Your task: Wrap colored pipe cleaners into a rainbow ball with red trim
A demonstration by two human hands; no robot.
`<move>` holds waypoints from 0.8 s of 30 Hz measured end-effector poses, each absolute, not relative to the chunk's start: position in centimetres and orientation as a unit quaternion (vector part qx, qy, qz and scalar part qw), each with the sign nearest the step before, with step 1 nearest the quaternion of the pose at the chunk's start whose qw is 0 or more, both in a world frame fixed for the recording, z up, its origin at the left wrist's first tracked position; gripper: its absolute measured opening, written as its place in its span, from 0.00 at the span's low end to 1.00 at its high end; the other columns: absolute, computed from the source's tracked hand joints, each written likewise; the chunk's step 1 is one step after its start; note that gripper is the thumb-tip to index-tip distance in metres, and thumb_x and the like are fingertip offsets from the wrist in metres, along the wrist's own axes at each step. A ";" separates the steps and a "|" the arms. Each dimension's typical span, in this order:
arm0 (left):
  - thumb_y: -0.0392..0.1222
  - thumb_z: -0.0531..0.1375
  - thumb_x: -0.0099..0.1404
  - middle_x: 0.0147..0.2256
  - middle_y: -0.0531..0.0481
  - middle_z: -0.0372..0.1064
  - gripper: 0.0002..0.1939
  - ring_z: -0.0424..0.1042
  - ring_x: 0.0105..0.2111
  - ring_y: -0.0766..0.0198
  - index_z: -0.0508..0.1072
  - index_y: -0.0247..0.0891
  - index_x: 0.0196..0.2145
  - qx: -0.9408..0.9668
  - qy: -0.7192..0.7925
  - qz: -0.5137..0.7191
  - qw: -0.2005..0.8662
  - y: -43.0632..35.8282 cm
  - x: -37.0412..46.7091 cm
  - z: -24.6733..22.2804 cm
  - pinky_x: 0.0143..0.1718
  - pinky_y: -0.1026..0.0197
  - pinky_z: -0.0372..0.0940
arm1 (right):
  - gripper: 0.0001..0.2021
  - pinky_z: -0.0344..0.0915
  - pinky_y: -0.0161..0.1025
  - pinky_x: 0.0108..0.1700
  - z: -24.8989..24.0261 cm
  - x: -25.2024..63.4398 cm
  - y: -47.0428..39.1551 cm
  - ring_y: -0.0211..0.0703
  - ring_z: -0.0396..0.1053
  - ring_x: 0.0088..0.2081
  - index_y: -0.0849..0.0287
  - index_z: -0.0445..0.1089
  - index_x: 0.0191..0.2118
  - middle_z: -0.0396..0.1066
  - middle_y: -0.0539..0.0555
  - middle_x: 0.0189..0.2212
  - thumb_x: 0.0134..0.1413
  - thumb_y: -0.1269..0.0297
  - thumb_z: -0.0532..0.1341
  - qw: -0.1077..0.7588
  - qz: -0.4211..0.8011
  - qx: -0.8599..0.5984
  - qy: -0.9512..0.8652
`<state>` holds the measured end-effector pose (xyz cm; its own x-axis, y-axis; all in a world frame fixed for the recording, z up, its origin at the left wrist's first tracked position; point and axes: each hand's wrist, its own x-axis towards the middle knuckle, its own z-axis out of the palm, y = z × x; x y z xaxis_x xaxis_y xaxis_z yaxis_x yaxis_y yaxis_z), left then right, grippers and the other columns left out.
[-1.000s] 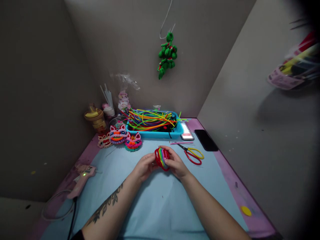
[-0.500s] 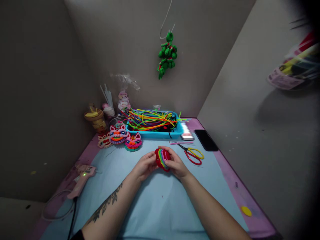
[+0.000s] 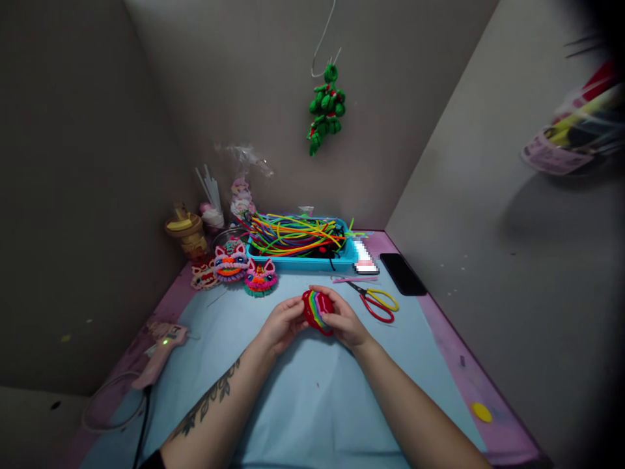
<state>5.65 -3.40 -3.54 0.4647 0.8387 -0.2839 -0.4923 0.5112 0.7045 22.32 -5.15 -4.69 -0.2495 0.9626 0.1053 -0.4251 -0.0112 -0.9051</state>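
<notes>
Between both hands, over the middle of the light blue cloth, is a small rounded red piece with rainbow stripes (image 3: 318, 311), apparently made of fuzzy pipe cleaner. My left hand (image 3: 283, 324) pinches its left edge with thumb and fingers. Wrapped round its right side is my right hand (image 3: 346, 319), thumb resting on the front and fingers behind. Its back is hidden by the fingers. Scissors (image 3: 375, 301) with one red and one yellow handle lie open to the right of the hands. Several fuzzy animal-face pieces (image 3: 260, 278) sit beyond my left hand.
A blue tray (image 3: 303, 264) of colourful pipe cleaners stands at the back. A pink glue gun (image 3: 161, 355), its light green, lies at left with a cord. At right are a black phone (image 3: 403, 273) and a yellow disc (image 3: 481, 412). A green ornament (image 3: 327, 107) hangs above.
</notes>
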 end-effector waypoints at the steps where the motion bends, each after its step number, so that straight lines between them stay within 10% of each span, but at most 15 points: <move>1: 0.38 0.66 0.56 0.32 0.45 0.75 0.13 0.73 0.27 0.67 0.76 0.31 0.39 0.264 0.319 0.413 0.811 -3.4 5.7 -3.5 0.28 0.68 0.68 | 0.31 0.63 0.45 0.50 -4.7 22.3 -5.1 0.51 0.66 0.50 0.55 0.64 0.55 0.68 0.56 0.50 0.41 0.64 0.68 0.537 0.649 -0.293 -0.452; 24: 0.38 0.62 0.59 0.40 0.42 0.74 0.13 0.73 0.35 0.62 0.74 0.31 0.42 0.260 0.255 0.388 0.847 -3.5 5.6 -3.7 0.35 0.64 0.68 | 0.33 0.61 0.48 0.53 -4.3 22.4 -5.4 0.53 0.66 0.50 0.56 0.63 0.56 0.68 0.57 0.50 0.41 0.60 0.68 0.521 0.642 -0.297 -0.477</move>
